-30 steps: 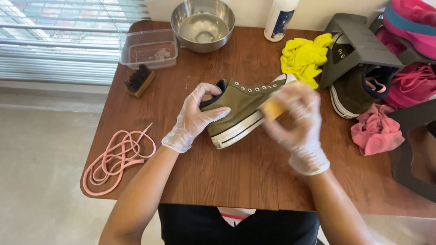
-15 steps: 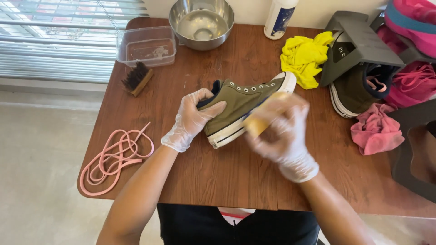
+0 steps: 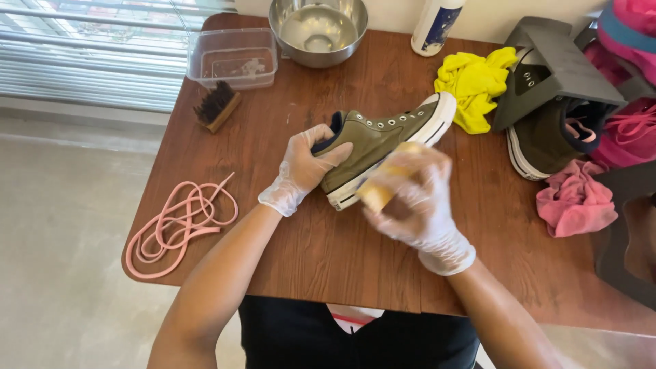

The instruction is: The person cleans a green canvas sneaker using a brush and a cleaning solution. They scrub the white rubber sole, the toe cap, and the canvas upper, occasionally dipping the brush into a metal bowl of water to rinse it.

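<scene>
An olive-green canvas sneaker [image 3: 383, 137] with a white sole lies tilted on the brown wooden table [image 3: 328, 253]. My left hand [image 3: 304, 167], in a clear glove, grips its heel end. My gloved right hand [image 3: 413, 198] holds a yellow sponge [image 3: 379, 190] pressed against the white sole edge at the shoe's side; the hand is motion-blurred.
Pink laces [image 3: 179, 222] lie at the table's left edge. A wooden brush [image 3: 216, 106], a clear plastic tub [image 3: 232, 58], a steel bowl [image 3: 318, 31] and a white bottle [image 3: 437, 24] stand at the back. Yellow cloth [image 3: 475, 82], a second sneaker [image 3: 547, 137] and pink cloth [image 3: 574, 198] sit right.
My right hand with the sponge has slid along the sole from the toe toward the heel. The shoe and my left hand stay nearly in place.
</scene>
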